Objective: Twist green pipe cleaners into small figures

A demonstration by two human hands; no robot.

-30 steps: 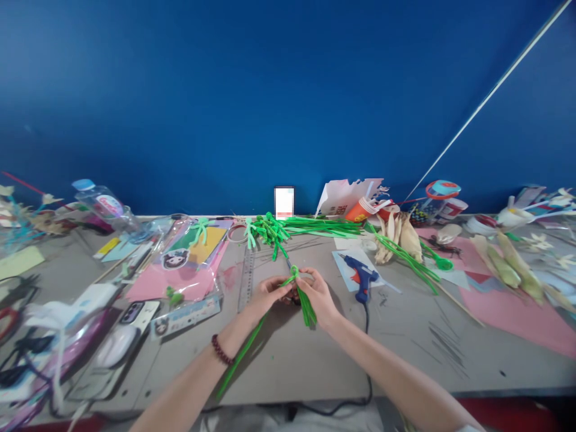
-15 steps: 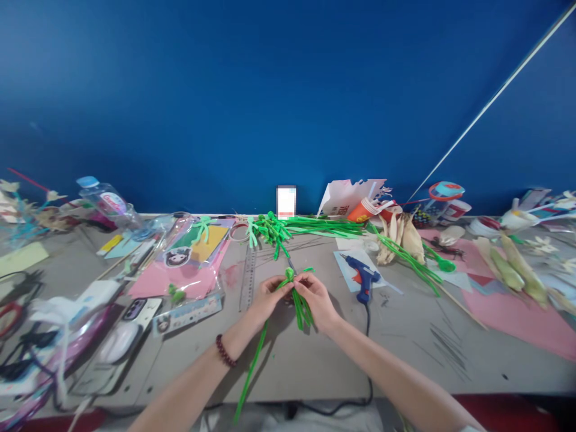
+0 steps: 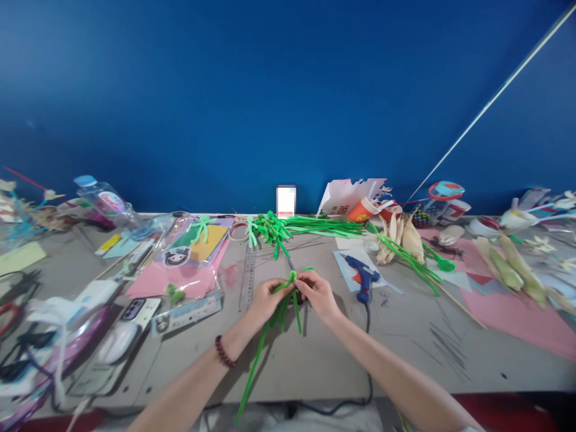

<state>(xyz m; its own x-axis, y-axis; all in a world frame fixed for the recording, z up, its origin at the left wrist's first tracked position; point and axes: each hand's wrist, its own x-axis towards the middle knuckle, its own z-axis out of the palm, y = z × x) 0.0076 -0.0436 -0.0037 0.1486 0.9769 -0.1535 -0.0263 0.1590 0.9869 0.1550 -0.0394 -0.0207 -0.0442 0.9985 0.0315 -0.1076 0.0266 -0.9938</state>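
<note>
Between my hands is a small bundle of green pipe cleaners, joined in a rounded knob at the top, with several strands hanging down and one long strand reaching the table's front edge. My left hand is closed, pinching the bundle just below the knob from the left. Thumb and fingers of my right hand are pinched on a strand at the knob's right side. Partly hidden behind my hands lies a dark slim tool. Just beyond it is a pile of bent green pipe cleaners.
A blue glue gun lies right of my hands, its cord running to the front edge. Straight green pipe cleaners lie along the wall near a phone. Left are a ruler, a plastic bag of coloured paper and another phone.
The hanging strands have swung left and spread apart beneath my hands. My right hand has shifted slightly on the bundle; both hands still grip it.
</note>
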